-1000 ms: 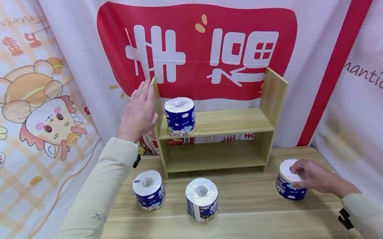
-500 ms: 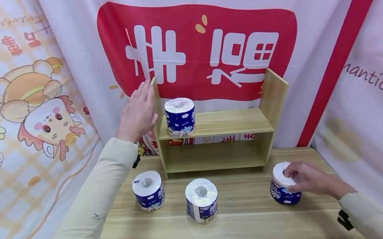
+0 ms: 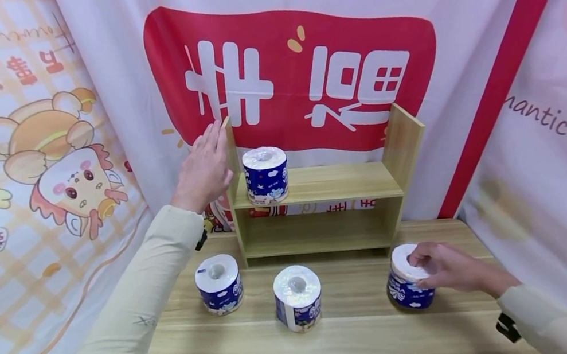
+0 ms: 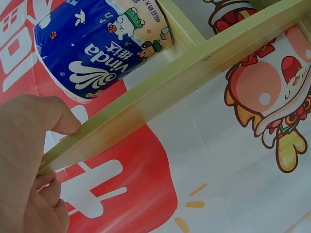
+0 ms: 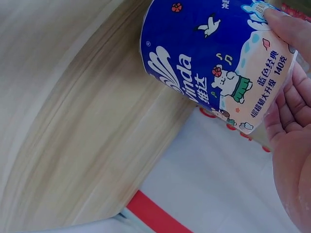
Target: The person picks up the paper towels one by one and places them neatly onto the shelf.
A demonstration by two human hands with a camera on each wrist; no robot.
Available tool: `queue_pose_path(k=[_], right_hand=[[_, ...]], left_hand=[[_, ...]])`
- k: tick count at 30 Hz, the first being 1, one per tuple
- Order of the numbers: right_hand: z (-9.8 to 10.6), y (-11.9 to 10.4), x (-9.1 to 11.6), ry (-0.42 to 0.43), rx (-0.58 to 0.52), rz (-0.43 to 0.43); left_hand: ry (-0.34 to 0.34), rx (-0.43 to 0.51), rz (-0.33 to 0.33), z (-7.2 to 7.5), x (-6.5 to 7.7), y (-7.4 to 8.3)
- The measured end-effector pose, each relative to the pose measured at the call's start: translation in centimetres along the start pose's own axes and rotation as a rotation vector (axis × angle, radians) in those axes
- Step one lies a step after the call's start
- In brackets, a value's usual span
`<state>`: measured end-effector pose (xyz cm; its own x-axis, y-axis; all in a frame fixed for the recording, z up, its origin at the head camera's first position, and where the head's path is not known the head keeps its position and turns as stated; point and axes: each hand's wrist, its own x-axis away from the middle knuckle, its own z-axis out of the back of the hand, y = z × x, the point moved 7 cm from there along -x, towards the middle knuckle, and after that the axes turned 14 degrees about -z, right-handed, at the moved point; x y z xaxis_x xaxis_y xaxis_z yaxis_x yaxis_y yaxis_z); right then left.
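Note:
My right hand [image 3: 451, 269] holds a wrapped toilet paper roll [image 3: 404, 291] by its upper rim, right of the shelf. In the right wrist view the thumb lies on the blue printed wrapper [image 5: 194, 53], with the fingers at the top end. Whether its base touches the table cannot be told. My left hand [image 3: 203, 165] grips the left side panel of a small wooden shelf [image 3: 315, 182], thumb on the inner face and fingers outside, as the left wrist view shows. A second roll [image 3: 267, 181] stands upright on the upper board, beside that panel.
Two more upright rolls stand on the wooden table [image 3: 353, 343]: a left roll [image 3: 220, 290] and a middle roll [image 3: 299, 305], both in front of the shelf. A printed cloth [image 3: 294, 78] hangs behind, with further cloths at both sides.
My right hand has moved left with its toilet paper roll, closer to the shelf. The left hand keeps its hold on the panel, and the other rolls stay put.

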<state>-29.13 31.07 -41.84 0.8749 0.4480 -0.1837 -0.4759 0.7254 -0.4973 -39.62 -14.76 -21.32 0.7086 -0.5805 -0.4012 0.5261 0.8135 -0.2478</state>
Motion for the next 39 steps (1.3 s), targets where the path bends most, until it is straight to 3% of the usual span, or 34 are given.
queue_pose_path(k=[5,15,22,28,39], right_hand=[[-0.3,-0.6,-0.6,-0.075,0.02,-0.076],[0.6,-2.8,-1.9,-0.113,0.021,-0.021],[1.4,-4.2,-3.1,-0.144,0.049,-0.048],[2.5,-5.4,-3.8,-0.183,0.06,-0.088],[5.4,-8.4,-5.1,-0.171,0.133,-0.106]], left_hand=[[-0.005,-0.006,0.003,-0.2,0.1,-0.1],[-0.011,0.009,0.007,0.0,0.0,-0.2],[-0.01,0.013,0.02,-0.3,0.1,-0.3],[-0.013,0.017,0.021,-0.4,0.1,-0.3],[-0.005,0.016,0.013,-0.3,-0.2,-0.2]])
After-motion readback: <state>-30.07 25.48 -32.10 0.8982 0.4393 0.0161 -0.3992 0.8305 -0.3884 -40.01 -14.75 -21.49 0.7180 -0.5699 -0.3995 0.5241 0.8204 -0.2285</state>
